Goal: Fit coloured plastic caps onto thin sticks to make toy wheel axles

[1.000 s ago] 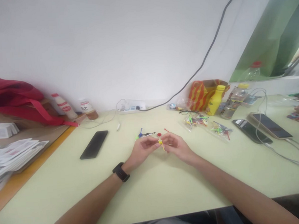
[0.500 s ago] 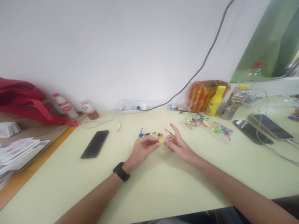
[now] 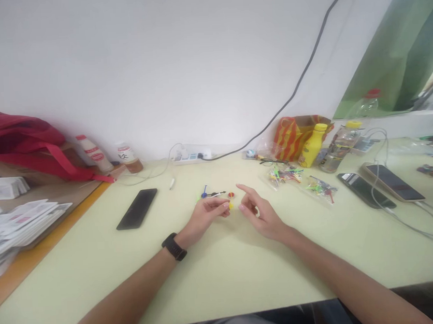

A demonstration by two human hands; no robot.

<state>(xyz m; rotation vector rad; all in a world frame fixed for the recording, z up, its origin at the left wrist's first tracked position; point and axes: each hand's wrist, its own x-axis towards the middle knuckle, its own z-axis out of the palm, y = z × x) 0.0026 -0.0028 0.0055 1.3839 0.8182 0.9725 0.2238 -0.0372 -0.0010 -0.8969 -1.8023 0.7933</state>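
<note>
The left hand (image 3: 206, 214) is pinching a small yellow piece (image 3: 231, 206) over the pale table (image 3: 222, 277).
The right hand (image 3: 263, 215) is hovering just beside that piece, its fingers loosely parted and released; beyond the fingertips, a red piece (image 3: 231, 195), a blue piece (image 3: 204, 195) and a black piece (image 3: 221, 193) are lying near, a dark phone (image 3: 136, 208) is resting leftward, and clear bags of coloured pieces (image 3: 284, 174) are lying rightward.
</note>
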